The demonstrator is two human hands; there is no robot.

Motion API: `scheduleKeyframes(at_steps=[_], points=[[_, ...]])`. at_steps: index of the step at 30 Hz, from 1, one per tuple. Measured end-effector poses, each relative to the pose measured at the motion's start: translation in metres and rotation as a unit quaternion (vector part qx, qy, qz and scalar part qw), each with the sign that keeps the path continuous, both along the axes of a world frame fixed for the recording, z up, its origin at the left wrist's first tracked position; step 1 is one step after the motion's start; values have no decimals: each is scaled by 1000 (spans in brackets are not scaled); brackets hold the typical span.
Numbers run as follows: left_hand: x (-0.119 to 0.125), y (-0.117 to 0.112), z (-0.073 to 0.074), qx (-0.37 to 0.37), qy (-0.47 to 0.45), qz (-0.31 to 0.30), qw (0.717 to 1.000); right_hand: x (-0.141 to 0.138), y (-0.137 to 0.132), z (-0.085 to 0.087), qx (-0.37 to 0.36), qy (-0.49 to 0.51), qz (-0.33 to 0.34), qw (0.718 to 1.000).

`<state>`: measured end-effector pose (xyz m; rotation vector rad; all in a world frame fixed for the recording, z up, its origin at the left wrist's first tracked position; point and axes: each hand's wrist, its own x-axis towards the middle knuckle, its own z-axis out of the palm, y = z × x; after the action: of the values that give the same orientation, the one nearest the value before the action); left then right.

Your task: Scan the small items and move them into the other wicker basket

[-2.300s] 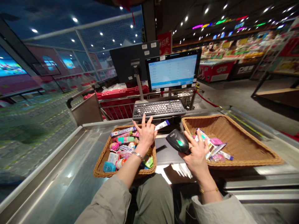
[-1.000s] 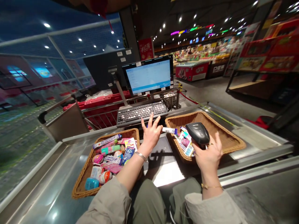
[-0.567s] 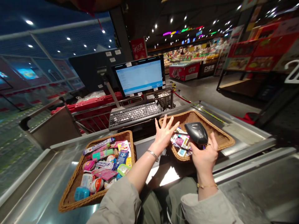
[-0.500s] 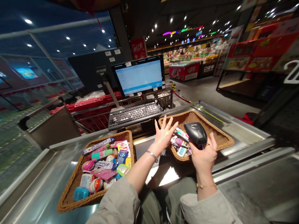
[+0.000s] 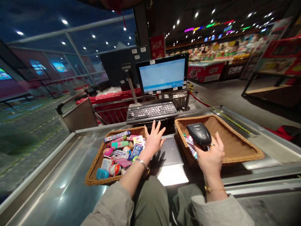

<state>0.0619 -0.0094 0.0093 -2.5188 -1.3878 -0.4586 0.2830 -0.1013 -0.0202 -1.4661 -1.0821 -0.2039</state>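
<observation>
My right hand [image 5: 211, 153] grips a black handheld barcode scanner [image 5: 199, 134], its head raised over the near left part of the right wicker basket [image 5: 237, 146]. Beneath the scanner, a few small packaged items [image 5: 191, 145] show in that basket; the scanner and hand hide part of them. My left hand [image 5: 154, 138] holds nothing, fingers spread, above the right edge of the left wicker basket [image 5: 92, 171]. Candy sticks, a red and white egg [image 5: 114, 169], a light blue box [image 5: 102, 173] and several other small packs fill the left basket.
A black keyboard [image 5: 151, 111] and a lit monitor [image 5: 162, 75] stand behind the baskets. Both baskets rest on a metal counter [image 5: 56, 179], with a grey panel [image 5: 168, 152] between them. A shopping cart [image 5: 110, 113] stands beyond the counter.
My left hand has moved left, from the right basket's edge to the left basket's edge. The scanner stays in my right hand over the right basket. The camera view has turned left.
</observation>
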Motion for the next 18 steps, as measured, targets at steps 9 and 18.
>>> scheduleKeyframes(at_steps=[9,18], points=[[-117,8,6,-30,-17,138,990,-40,32,21,2,-100,126,987],[-143,-14,-7,-70,32,176,981,-78,64,26,-71,-171,211,960]])
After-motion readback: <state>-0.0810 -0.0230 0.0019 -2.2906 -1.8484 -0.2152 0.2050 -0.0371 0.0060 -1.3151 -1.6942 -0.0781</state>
